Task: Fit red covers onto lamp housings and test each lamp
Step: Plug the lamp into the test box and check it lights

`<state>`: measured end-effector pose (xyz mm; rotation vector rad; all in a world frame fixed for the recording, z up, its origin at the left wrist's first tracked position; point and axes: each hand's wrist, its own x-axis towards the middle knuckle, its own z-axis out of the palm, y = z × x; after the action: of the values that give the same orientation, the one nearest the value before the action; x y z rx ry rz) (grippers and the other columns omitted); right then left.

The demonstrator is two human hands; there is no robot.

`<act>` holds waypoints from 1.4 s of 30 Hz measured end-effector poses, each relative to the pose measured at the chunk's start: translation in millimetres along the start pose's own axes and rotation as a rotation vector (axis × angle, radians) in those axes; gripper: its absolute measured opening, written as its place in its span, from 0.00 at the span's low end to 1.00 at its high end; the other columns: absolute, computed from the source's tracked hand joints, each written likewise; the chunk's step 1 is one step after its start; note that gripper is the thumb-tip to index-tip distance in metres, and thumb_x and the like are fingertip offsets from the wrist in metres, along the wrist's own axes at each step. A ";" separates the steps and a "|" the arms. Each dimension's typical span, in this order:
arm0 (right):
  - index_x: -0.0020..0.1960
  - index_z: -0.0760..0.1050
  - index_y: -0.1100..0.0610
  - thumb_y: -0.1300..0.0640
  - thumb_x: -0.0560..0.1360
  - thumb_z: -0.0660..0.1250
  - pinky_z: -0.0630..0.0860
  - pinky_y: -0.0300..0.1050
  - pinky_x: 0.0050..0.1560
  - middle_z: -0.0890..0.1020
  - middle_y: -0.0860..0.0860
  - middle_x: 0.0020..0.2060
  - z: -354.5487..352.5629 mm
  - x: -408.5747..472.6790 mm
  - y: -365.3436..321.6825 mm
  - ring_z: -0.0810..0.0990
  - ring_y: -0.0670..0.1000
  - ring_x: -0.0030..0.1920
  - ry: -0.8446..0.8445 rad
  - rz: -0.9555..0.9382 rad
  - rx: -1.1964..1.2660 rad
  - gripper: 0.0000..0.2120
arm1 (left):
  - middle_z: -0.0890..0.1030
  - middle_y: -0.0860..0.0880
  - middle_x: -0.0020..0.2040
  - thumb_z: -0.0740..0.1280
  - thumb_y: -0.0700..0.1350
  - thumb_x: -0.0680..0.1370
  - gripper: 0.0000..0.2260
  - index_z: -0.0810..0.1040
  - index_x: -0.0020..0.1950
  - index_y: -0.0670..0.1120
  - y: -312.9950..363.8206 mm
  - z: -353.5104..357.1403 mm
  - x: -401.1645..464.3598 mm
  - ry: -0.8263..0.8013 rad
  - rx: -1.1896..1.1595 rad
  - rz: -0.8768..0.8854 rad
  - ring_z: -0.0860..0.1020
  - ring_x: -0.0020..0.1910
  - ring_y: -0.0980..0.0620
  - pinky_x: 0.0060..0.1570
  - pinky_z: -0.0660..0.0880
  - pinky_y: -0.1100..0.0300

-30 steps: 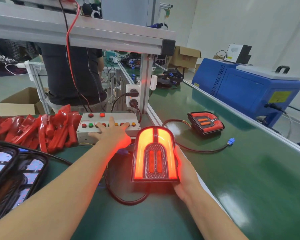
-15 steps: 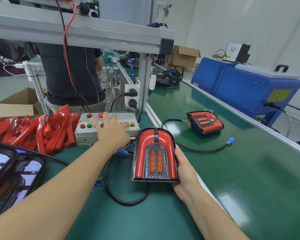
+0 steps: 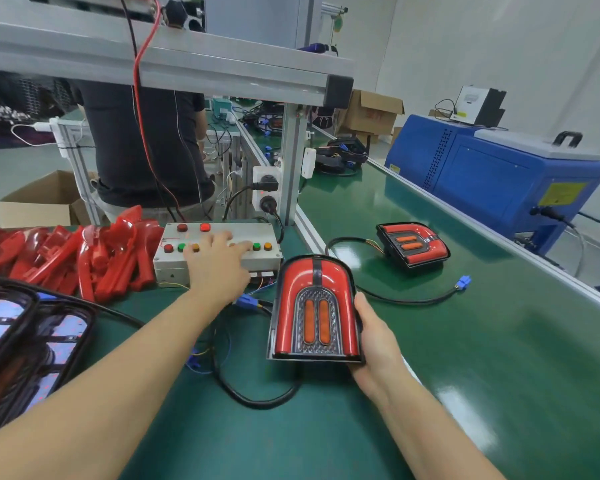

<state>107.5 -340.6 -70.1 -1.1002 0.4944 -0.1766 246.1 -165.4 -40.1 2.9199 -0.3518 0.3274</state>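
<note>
lamp [image 3: 314, 310]: glow gone, dark now, stands up on the green table [image 3: 465, 375] | right hand [image 3: 374, 344]: fingers wrapped on the lamp's right edge | left hand [image 3: 219, 261]: fingers spread flat on the button box [image 3: 219, 251], slid along to other buttons | meaning: 1 light test done, more likely left | 2nd lamp [image 3: 413, 244] lies apart

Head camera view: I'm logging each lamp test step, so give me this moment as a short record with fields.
left hand: fingers spread on the button box, over its lower row of buttons
right hand: grips the right edge of the held lamp
held lamp: red cover on, unlit, propped up facing the camera, cable trailing below
second lamp: lies on the green belt, blue connector unplugged
spare red covers: piled left of the button box
</note>
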 end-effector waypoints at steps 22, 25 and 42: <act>0.64 0.73 0.48 0.39 0.75 0.61 0.58 0.51 0.65 0.80 0.48 0.56 59.7 5.3 -19.4 0.75 0.52 0.59 -0.112 -0.792 -1.471 0.21 | 0.79 0.48 0.47 0.65 0.39 0.78 0.07 0.82 0.46 0.48 -28.3 -42.3 -31.1 -0.061 -0.725 0.156 0.74 0.44 0.53 0.43 0.66 0.62; 0.62 0.75 0.50 0.45 0.78 0.64 0.68 0.52 0.61 0.82 0.50 0.44 77.5 9.6 -5.1 0.78 0.54 0.48 -0.216 -0.771 -1.371 0.16 | 0.78 0.48 0.46 0.66 0.39 0.77 0.06 0.82 0.47 0.49 -30.3 -48.9 -35.9 -0.072 -0.729 0.220 0.75 0.44 0.53 0.47 0.67 0.60; 0.40 0.75 0.55 0.54 0.80 0.61 0.65 0.42 0.40 0.78 0.44 0.32 54.0 8.6 -14.8 0.74 0.39 0.33 0.102 -0.587 -0.722 0.12 | 0.84 0.51 0.49 0.73 0.42 0.73 0.09 0.83 0.52 0.51 -96.0 -54.5 -21.1 -0.134 -0.584 0.123 0.81 0.47 0.57 0.54 0.75 0.64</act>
<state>141.8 -306.8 -40.2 -1.9395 0.3129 -0.6011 239.8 -58.1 -7.5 2.3546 -0.5428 0.0310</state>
